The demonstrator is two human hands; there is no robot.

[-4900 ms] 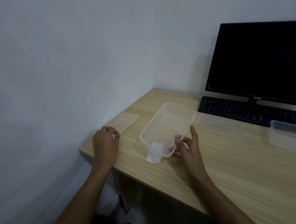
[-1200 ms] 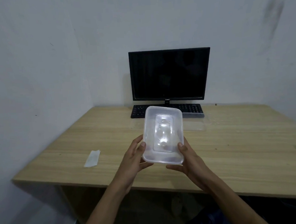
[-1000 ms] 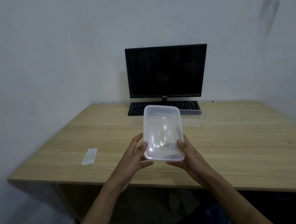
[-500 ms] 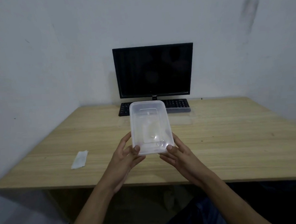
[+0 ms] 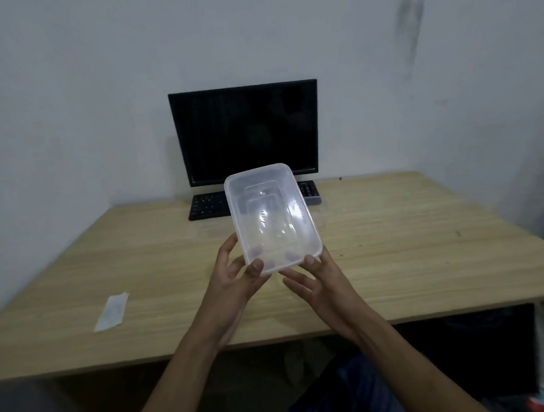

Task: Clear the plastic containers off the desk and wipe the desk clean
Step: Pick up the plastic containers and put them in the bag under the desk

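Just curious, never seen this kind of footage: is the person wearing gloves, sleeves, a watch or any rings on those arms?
Nothing shows on them. The left hand and right hand are bare, without gloves, and both forearms are uncovered as far as the picture's lower edge. No watch, band or ring is visible, though the image is soft.

Glossy clear plastic container [image 5: 273, 218]; matt wooden desk [image 5: 408, 255]

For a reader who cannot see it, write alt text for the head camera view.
Both bare hands, left hand and right hand, hold a clear rectangular plastic container above a light wooden desk. Behind sit a black monitor and black keyboard; a small white packet lies left.
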